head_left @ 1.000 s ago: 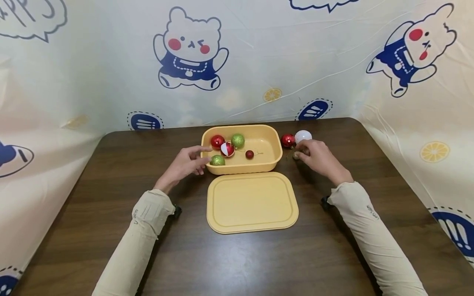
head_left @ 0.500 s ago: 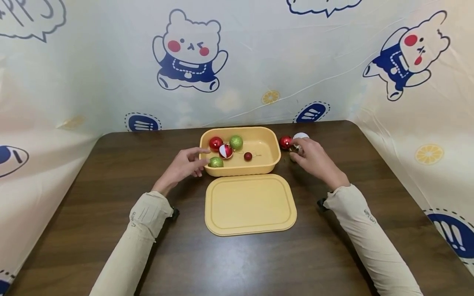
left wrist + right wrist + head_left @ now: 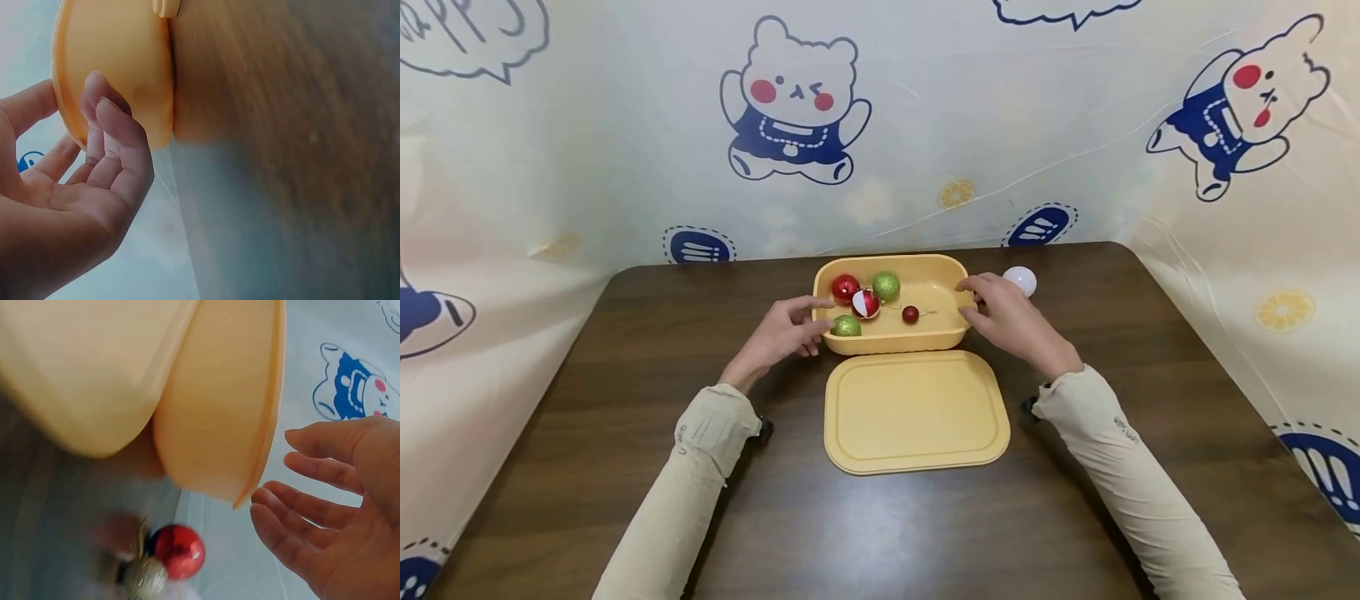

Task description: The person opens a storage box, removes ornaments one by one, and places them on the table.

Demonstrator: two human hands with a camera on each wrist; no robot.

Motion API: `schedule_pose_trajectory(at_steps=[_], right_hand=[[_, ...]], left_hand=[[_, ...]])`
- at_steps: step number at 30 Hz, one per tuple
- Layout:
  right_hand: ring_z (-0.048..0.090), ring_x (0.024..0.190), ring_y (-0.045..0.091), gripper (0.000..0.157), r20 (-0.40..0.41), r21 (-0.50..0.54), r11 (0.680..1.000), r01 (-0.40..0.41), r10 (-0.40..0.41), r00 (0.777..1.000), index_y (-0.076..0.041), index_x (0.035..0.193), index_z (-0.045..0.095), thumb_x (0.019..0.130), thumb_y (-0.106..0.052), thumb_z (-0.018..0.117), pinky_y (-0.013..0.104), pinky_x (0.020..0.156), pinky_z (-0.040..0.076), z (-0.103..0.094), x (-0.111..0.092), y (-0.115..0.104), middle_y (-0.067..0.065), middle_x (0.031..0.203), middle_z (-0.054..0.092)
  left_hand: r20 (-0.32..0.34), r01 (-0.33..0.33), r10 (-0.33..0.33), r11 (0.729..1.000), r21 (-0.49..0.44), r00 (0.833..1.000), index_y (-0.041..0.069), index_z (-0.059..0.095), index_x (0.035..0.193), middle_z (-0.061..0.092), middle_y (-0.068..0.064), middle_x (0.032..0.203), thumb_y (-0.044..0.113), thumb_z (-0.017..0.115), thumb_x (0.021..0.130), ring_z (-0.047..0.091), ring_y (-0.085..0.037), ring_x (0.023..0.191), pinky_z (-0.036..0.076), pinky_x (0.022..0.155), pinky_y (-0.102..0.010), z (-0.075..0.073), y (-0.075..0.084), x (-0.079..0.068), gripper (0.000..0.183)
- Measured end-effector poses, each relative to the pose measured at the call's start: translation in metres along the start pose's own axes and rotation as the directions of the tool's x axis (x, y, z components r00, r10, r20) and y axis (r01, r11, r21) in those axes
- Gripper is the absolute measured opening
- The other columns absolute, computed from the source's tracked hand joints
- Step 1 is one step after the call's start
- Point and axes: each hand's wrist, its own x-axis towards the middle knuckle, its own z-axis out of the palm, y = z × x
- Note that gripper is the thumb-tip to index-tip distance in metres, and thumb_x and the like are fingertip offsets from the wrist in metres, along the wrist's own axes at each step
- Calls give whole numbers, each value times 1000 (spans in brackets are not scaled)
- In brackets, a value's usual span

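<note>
A yellow plastic box (image 3: 895, 343) holds several Christmas baubles: a shiny red one (image 3: 846, 288), a red-and-white one (image 3: 866, 304), glittery green ones (image 3: 886, 286) and a small dark red one (image 3: 911, 315). At the box's left end is my left hand (image 3: 782, 333), its fingers loosely bent beside the wall and one fingertip at the rim. My right hand (image 3: 1011, 317) hovers at the opposite end, fingers extended near the rim, holding nothing. Below it, the right wrist view has a red bauble (image 3: 180, 551) and a small gold one (image 3: 145, 577); both are hidden in the head view.
A flat yellow lid (image 3: 917, 412) lies on the dark wooden table (image 3: 880, 533) just in front of the box. Right of the box, behind my right hand, sits a white bauble (image 3: 1020, 280). A printed cloth (image 3: 910, 125) hangs behind the table.
My right hand has moved left, from the loose baubles right of the box to the box's right rim. My left hand stays at the left end.
</note>
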Motion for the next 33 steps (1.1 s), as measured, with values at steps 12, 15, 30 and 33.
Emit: schedule_pose_trajectory(at_steps=[12, 15, 30, 33], right_hand=[[61, 109, 37, 33, 156, 49, 999, -18, 10, 988, 3, 125, 62, 94, -9, 66, 48, 94, 50, 20, 35, -18, 21, 123, 63], [62, 109, 37, 33, 215, 59, 998, -37, 23, 976, 3, 125, 62, 93, -7, 64, 47, 94, 50, 30, 40, -15, 21, 123, 63], [52, 129, 31, 36, 431, -37, 996, 76, -53, 901, -7, 135, 61, 102, -6, 47, 45, 111, 37, 40, 44, -16, 16, 133, 60], [54, 127, 29, 39, 419, -42, 997, 62, -39, 907, -8, 133, 64, 101, -2, 43, 44, 110, 39, 42, 45, -16, 13, 131, 63]], left_hand=[[1, -9, 9, 1000, 0, 1000, 9, 60, 135, 59, -20, 84, 27, 69, 95, 64, -40, 72, 58, 65, -43, 1, 1, 5, 45], [-4, -3, 3, 1000, 4, 1000, 9, 60, 135, 59, -19, 83, 27, 69, 95, 64, -37, 70, 58, 65, -43, 1, 1, 5, 44], [2, -24, 24, 1000, -6, 1000, -3, 57, 135, 58, -32, 86, 13, 64, 97, 60, -46, 73, 57, 63, -45, 4, 21, -9, 41], [-5, -15, 15, 1000, 4, 1000, 0, 58, 135, 58, -28, 84, 15, 65, 98, 61, -45, 73, 57, 63, -43, 4, 16, -4, 41]])
